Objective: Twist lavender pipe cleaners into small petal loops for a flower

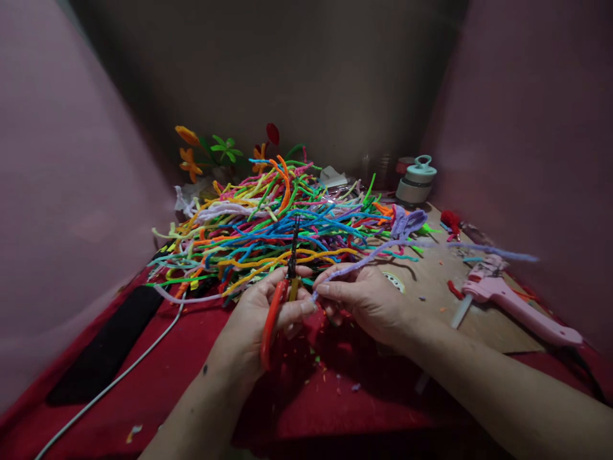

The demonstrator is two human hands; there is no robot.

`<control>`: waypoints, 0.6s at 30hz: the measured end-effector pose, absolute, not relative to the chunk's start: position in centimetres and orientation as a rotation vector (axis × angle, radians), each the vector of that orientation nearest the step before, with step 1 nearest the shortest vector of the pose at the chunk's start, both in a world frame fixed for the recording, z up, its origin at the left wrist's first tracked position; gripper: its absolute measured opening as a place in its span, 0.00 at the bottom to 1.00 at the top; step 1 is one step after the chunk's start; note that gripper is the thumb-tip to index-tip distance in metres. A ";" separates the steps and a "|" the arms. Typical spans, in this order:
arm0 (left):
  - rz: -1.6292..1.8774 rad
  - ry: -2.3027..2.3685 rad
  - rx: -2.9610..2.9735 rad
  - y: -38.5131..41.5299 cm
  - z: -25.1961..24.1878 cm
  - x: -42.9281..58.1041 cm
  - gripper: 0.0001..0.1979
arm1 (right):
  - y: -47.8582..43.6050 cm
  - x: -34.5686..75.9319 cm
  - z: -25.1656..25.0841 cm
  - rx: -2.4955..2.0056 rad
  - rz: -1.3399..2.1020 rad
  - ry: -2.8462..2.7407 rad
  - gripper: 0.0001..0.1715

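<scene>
My left hand [268, 306] is closed around red-handled pliers [274, 319], their narrow dark jaws pointing away from me. The thumb and fingers of my right hand [359, 297] pinch a lavender pipe cleaner [373, 255] near its end. From that grip the pipe cleaner runs up and to the right, beyond the cardboard. Its near end [314, 296] lies between my two hands, close to my left thumb tip; whether that thumb touches it I cannot tell. Just beyond both hands spreads a big heap of coloured pipe cleaners [268, 236].
At right, a pink glue gun [522, 310] lies on a cardboard sheet [493, 335], near a bundle of lavender loops [408, 221]. A lidded jar [416, 182] and pipe-cleaner flowers [190, 165] stand behind. A black strip [110, 345] and white cable [119, 377] cross the red cloth.
</scene>
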State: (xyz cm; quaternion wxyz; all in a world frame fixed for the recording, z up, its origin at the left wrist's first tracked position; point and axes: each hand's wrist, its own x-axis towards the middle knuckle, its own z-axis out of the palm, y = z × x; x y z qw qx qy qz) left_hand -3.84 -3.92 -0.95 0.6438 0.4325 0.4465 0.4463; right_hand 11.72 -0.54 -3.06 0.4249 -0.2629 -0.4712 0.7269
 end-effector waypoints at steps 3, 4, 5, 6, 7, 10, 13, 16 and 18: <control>1.021 1.035 0.991 -4.0 -0.9 -3.8 0.19 | -0.4 11.7 -3.2 -0.691 1.801 -1.204 0.08; 1.028 1.046 0.996 -4.0 -0.8 -3.8 0.19 | -0.4 11.7 -3.2 -0.697 1.798 -1.215 0.08; 1.041 1.057 1.003 -4.1 -0.8 -3.8 0.19 | -0.4 11.7 -3.2 -0.701 1.799 -1.225 0.08; 1.055 1.067 1.010 -4.1 -0.7 -3.8 0.20 | -0.4 11.8 -3.2 -0.702 1.806 -1.231 0.08; 1.066 1.081 1.016 -4.1 -0.7 -3.8 0.20 | -0.4 11.8 -3.1 -0.702 1.819 -1.229 0.09; 1.076 1.098 1.032 -4.1 -0.7 -3.8 0.22 | -0.4 11.8 -2.9 -0.712 1.883 -1.185 0.09; 1.054 1.096 1.045 -3.9 -0.7 -3.8 0.21 | -0.3 11.8 -2.8 -0.722 1.927 -1.116 0.07; 1.071 1.172 1.083 -3.8 -0.7 -3.8 0.20 | -0.3 11.8 -2.7 -0.744 1.871 -1.106 0.06; 1.140 1.313 1.214 -3.9 -0.9 -4.0 0.20 | -0.2 11.9 -2.7 -0.785 1.755 -1.137 0.06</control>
